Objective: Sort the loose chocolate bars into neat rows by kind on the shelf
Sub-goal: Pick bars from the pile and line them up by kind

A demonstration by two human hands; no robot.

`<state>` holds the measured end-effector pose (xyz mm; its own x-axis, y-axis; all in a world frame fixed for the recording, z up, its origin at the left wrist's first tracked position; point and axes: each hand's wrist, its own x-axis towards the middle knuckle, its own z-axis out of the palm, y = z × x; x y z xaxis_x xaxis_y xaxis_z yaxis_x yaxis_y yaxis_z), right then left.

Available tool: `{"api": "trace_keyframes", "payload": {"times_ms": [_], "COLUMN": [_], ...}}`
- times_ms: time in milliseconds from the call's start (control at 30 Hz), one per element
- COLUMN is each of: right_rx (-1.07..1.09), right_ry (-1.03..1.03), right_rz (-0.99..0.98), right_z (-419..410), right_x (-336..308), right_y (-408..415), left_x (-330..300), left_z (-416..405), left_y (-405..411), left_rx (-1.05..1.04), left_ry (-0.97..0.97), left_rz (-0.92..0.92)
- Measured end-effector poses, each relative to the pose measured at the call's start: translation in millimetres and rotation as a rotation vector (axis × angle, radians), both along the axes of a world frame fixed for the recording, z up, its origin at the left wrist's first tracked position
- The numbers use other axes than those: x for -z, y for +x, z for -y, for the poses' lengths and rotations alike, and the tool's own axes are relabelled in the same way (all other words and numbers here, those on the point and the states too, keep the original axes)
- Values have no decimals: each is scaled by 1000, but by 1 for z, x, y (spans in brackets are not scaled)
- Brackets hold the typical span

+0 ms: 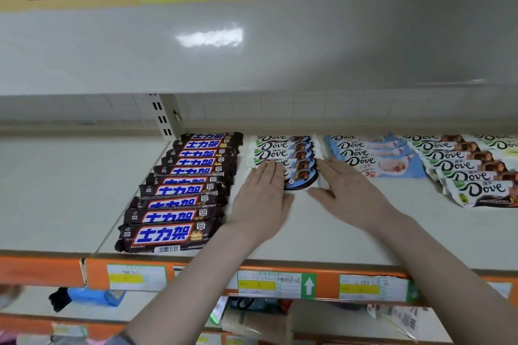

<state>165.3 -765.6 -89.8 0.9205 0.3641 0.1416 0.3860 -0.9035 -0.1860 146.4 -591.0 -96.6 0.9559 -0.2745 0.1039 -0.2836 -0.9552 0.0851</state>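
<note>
My left grip (262, 190) and right grip (350, 185) lie flat and open, pressing the front white Dove bar (301, 178) between them on the shelf (336, 232). The Snickers row (182, 190) sits just left. If I push unevenly, I think the bar could slide crooked.

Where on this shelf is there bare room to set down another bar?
Bare shelf lies in front of the white Dove row and the blue Dove row, down to the orange edge. More lies left of the dark bars, past the divider. The right end is crowded by the green Dove row. Left hand and right hand flank the front white bar.
</note>
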Motion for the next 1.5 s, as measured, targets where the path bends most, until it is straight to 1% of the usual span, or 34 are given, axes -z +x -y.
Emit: {"api": "trace_keyframes", "payload": {"times_ms": [200, 400, 500, 633, 733, 833, 933, 1033, 1133, 1200, 1300, 1500], "right_rx": [10, 18, -28, -90, -116, -118, -110, -107, -119, -103, -66, -7], "right_ry": [-9, -5, 4, 19, 37, 57, 70, 106, 71, 73, 83, 77], "right_rz": [0, 140, 117, 89, 82, 91, 57, -16, -66, -117, -170, -152], "right_z": [0, -2, -10, -30, -51, -78, -110, -144, -163, -169, -173, -180], "right_x": [-2, -2, -8, -10, -8, -10, -11, -9, -3, -3, -6, -6], "right_y": [-1, -14, -25, -37, -45, -53, -59, -64, -70, -73, -76, -81], "left_x": [-1, -8, -8, -10, -11, -10, -9, -6, -5, -5, -3, -5], "left_z": [2, -5, -19, -45, -73, -113, -153, -185, -198, -201, -205, -209], "left_y": [1, -20, -35, -56, -70, -72, -70, -66, -65, -62, -56, -46], "left_rx": [-19, -41, -98, -187, -242, -299, -330, -264, -160, -125, -75, -9], "left_ry": [-2, 45, 14, -14, -59, -94, -96, -172, -298, -357, -358, -295], "left_rz": [-1, 63, 93, 188, 131, 140, 19, -59, -125, -164, -199, -215]}}
